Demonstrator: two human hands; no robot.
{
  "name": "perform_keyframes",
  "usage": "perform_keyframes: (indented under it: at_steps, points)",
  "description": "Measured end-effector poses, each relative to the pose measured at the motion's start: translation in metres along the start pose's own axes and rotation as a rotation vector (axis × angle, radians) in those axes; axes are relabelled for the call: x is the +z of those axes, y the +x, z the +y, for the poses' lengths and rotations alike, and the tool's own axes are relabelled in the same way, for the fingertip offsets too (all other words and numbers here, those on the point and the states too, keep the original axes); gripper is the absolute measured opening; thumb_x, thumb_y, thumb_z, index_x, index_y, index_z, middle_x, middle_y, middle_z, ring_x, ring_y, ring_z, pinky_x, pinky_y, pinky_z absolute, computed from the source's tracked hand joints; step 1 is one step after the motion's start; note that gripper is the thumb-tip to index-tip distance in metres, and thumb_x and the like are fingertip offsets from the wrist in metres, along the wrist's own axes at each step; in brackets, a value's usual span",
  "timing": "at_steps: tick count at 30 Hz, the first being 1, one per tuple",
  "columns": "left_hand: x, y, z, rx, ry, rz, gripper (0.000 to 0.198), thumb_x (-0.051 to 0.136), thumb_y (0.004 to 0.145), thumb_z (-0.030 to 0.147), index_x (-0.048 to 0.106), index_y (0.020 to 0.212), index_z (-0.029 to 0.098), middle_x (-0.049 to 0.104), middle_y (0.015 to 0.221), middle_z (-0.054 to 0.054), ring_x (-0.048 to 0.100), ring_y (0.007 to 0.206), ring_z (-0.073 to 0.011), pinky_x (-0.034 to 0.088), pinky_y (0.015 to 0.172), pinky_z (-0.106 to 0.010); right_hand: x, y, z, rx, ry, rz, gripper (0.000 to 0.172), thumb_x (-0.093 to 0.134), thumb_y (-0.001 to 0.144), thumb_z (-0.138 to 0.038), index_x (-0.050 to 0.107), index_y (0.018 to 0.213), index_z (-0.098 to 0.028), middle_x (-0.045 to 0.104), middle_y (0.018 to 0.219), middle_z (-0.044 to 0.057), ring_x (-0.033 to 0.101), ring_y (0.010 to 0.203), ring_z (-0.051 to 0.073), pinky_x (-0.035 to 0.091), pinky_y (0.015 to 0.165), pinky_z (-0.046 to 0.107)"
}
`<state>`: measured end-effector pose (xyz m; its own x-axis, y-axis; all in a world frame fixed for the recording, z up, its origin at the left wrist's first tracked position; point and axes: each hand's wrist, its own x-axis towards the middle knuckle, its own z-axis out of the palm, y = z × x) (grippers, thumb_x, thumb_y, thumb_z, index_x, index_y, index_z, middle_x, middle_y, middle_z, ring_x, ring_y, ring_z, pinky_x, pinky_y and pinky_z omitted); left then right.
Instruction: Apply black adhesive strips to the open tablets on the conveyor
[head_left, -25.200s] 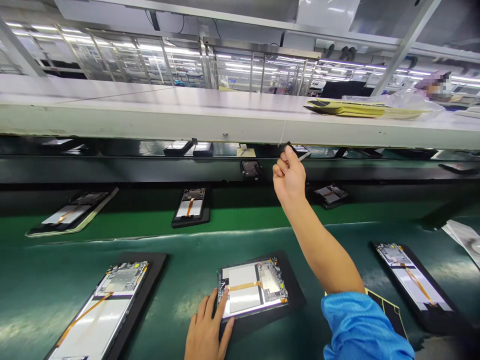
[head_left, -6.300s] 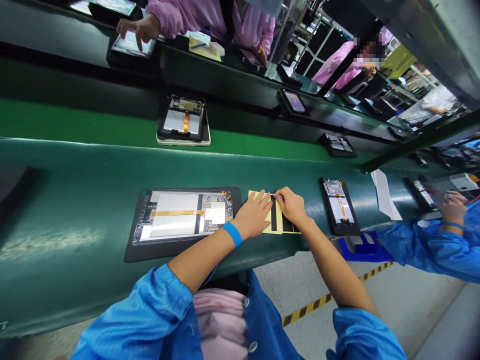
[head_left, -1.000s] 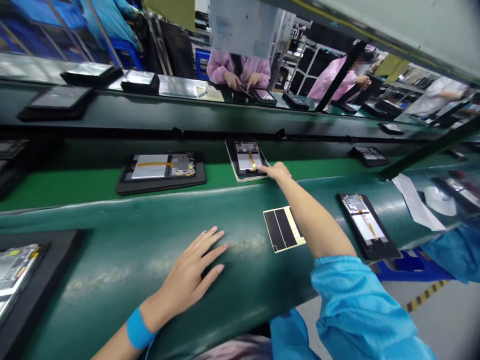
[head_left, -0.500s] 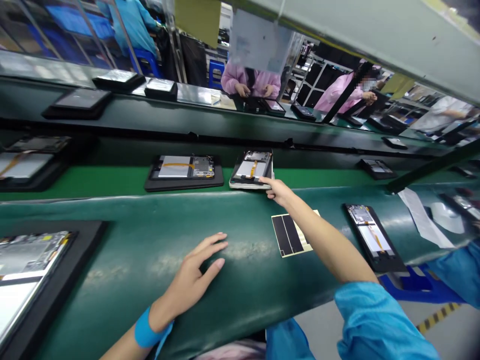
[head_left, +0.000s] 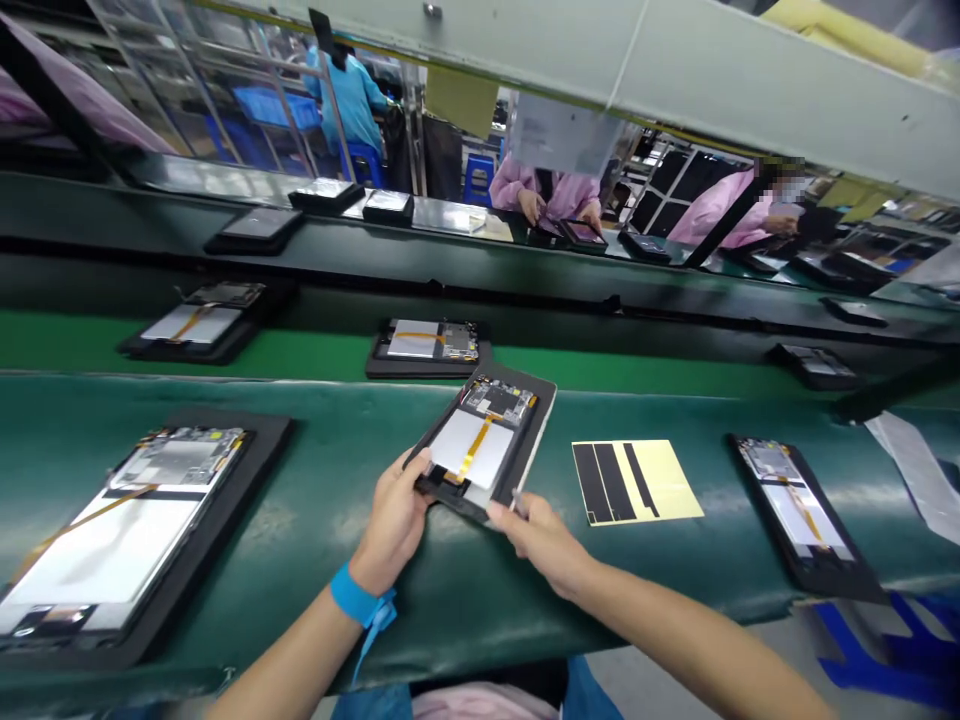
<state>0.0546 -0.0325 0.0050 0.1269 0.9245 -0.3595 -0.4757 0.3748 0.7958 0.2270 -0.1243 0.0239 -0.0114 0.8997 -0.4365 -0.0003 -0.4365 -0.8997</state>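
An opened tablet (head_left: 471, 445) on a dark foam pad is tilted above the green bench mat, its white battery, orange ribbon cable and circuit board showing. My left hand (head_left: 394, 515) grips its lower left corner, thumb on top; a blue wrist strap circles that wrist. At the lower right corner, my right hand (head_left: 541, 535) is closed on the same tablet and pad, thumb uppermost. Most fingers of both hands are hidden beneath. Just right of it lies a pale yellow sheet (head_left: 679, 485) bearing black adhesive strips.
Another opened tablet (head_left: 161, 500) rests on foam at the left, and one (head_left: 799, 505) at the right. Two more, a tablet (head_left: 427, 340) and a tablet (head_left: 199, 318), sit on the bright green strip behind. Across the bench, people in pink sleeves work beneath a white overhead beam (head_left: 712, 90).
The tablet has come off the green strip toward me onto the nearer side. My left hand, open before, has taken hold of it. The view has swung left.
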Motion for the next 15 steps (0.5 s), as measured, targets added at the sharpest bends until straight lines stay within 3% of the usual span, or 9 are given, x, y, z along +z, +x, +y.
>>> perform_keyframes:
  at_steps: [4, 7, 12, 15]
  points:
    - [-0.038, 0.000, 0.027, -0.052, 0.048, 0.007, 0.048, 0.093, 0.051, 0.037, 0.076, 0.089, 0.013, 0.077, 0.080, -0.005, 0.070, 0.068, -0.0186, 0.057, 0.062, -0.026, -0.006, -0.032, -0.003, -0.039, -0.396, -0.379, 0.034, 0.078, 0.078, -0.048, 0.076, 0.088, -0.016, 0.052, 0.064, -0.006, 0.042, 0.058, 0.008, 0.032, 0.054, 0.021]
    - [-0.059, 0.000, 0.047, -0.155, 0.160, -0.086, 0.055, 0.094, 0.049, 0.038, 0.077, 0.095, 0.013, 0.079, 0.085, -0.008, 0.072, 0.072, -0.0240, 0.058, 0.064, -0.029, -0.012, -0.053, -0.015, -0.221, -0.546, -0.522, 0.031, 0.079, 0.078, -0.041, 0.079, 0.100, -0.020, 0.062, 0.073, -0.004, 0.054, 0.063, 0.009, 0.040, 0.060, 0.020]
    - [-0.062, 0.001, 0.047, -0.257, 0.459, -0.401, 0.054, 0.085, 0.066, 0.045, 0.076, 0.109, 0.013, 0.078, 0.106, -0.013, 0.074, 0.088, -0.0274, 0.057, 0.079, -0.034, -0.011, -0.063, -0.034, -0.424, -0.608, -0.532, 0.028, 0.074, 0.087, -0.042, 0.078, 0.106, -0.022, 0.070, 0.082, 0.000, 0.061, 0.068, 0.010, 0.045, 0.066, 0.020]
    - [-0.051, 0.004, 0.034, -0.066, 0.679, -0.480, 0.044, 0.074, 0.077, 0.046, 0.075, 0.109, 0.016, 0.078, 0.105, -0.011, 0.073, 0.087, -0.0257, 0.057, 0.077, -0.034, -0.005, -0.054, -0.036, -0.494, -0.662, -0.448, 0.021, 0.070, 0.090, -0.037, 0.077, 0.102, -0.021, 0.071, 0.080, 0.000, 0.063, 0.068, 0.011, 0.046, 0.068, 0.021]
